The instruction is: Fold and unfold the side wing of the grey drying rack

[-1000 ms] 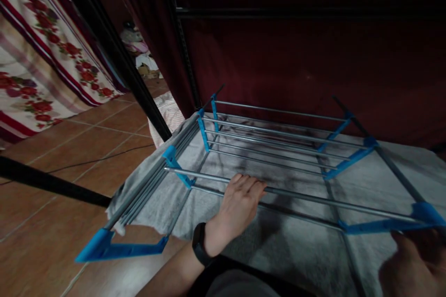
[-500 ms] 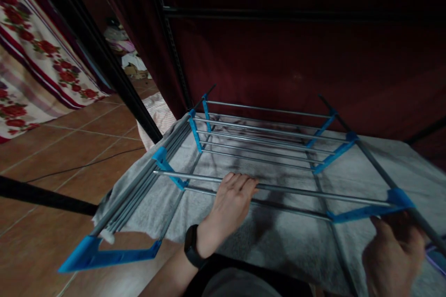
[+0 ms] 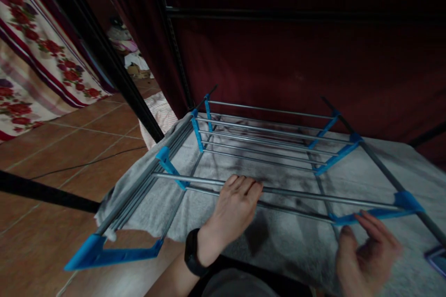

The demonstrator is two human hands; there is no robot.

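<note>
A drying rack of grey metal tubes [image 3: 313, 196] with blue plastic brackets [image 3: 407, 202] lies on a grey blanket [image 3: 285, 250]. My left hand [image 3: 235, 204], with a black band on the wrist, is wrapped over the near crossbar at about its middle. To the right, my right hand [image 3: 369, 250] is slightly blurred, with thumb and fingers apart and nothing between them. Its fingertips overlap the edge of the right blue bracket; whether they touch it I cannot tell. At the left side, several thin tubes lie bundled beside a thicker one, above another blue bracket [image 3: 114, 255].
Black metal posts [image 3: 104, 55] stand at left, with dark red cloth [image 3: 278, 65] hanging behind the rack. A floral curtain [image 3: 45, 55] hangs over the tiled floor [image 3: 76, 148], where a thin cable runs. At the right edge lies a dark flat device [image 3: 437, 261].
My right hand has moved left, from under the right bracket's outer corner to near its inner part, and its fingers have spread. My left hand keeps its hold on the crossbar. The view has shifted slightly.
</note>
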